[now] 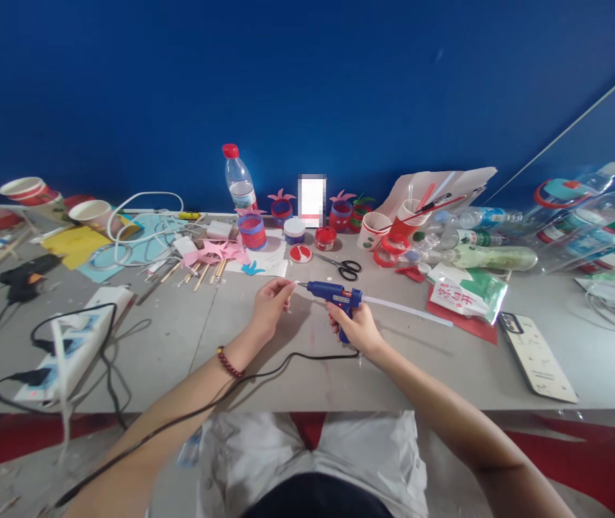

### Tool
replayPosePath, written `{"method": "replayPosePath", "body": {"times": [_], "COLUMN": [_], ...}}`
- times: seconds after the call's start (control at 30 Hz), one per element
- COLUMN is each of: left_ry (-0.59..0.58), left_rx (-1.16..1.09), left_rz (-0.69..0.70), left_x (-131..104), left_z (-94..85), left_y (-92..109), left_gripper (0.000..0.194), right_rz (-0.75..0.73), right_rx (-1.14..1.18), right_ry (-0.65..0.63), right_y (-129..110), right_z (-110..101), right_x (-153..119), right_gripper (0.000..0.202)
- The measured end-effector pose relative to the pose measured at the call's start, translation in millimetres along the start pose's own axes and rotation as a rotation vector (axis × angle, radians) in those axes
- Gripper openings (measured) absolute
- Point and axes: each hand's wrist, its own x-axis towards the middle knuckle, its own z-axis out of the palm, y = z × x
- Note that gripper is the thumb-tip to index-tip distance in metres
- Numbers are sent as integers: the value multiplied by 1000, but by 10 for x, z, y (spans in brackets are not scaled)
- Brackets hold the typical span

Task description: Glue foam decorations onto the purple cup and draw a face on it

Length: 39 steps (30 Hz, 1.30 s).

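Note:
My right hand [358,327] is wrapped round the handle of a blue hot glue gun [329,291]. A long translucent glue stick [409,309] sticks out of the gun's back end, and its nozzle points left. My left hand [275,306] is held at the nozzle tip with thumb and fingers pinched together; whatever they hold is too small to make out. Beyond the gun lie black-handled scissors [348,269] and a small pale bit on the table. A blue paper cutout [253,268] rests on white paper behind my left hand.
A power strip [78,342] and a black glue gun [29,277] lie at left. The black cord [280,367] crosses my left forearm. Painted cups [252,232], paint jars [325,238] and a bottle [240,183] stand at the back. Plastic bottles [493,257] and a phone [539,360] are at right.

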Motion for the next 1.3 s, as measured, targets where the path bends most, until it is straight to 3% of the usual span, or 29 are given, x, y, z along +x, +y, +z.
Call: {"method": "replayPosePath", "body": {"times": [0.97,1.3], "left_ry": [49,75], "left_rx": [77,129], "left_rz": [87,164], "left_x": [16,6], "left_z": [-12,1], "left_y": [-38,-36], "left_gripper": [35,27], "right_rz": [-47,-71], "right_rx": [-62,-78], "right_ry": [23,28], "right_y": [45,70], "right_z": [10,12], "right_x": [3,-1], "right_gripper": [49,48]}}
